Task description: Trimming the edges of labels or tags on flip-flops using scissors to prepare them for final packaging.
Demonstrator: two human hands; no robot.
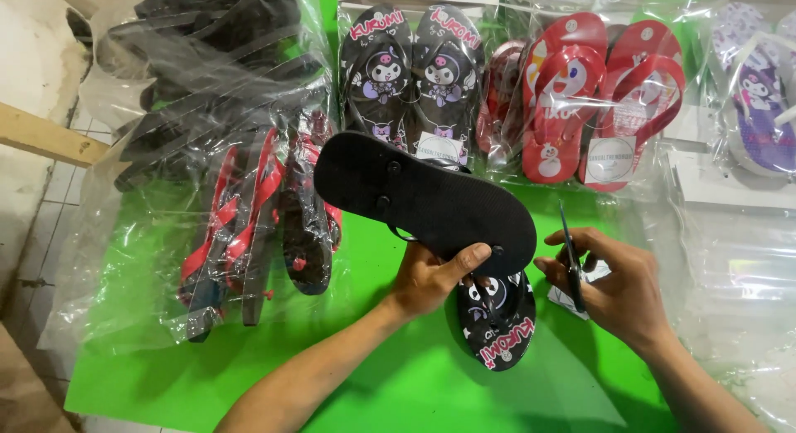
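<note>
My left hand [431,275] holds a black flip-flop [423,197] sole-up over the green table, thumb pressed on its heel end. Under it lies its mate [497,325], black with a cartoon print and pink lettering, face up. My right hand [618,279] grips a pair of dark scissors [570,255], blades pointing up and away, just right of the held flip-flop. A small white tag [564,299] lies below the scissors.
Clear plastic bags of flip-flops ring the green table [373,383]: black and red ones [232,176] at left, a black cartoon pair [410,76] at the back, red pairs [601,101] right of it, purple ones [759,93] far right. Empty plastic wrap [730,267] at right.
</note>
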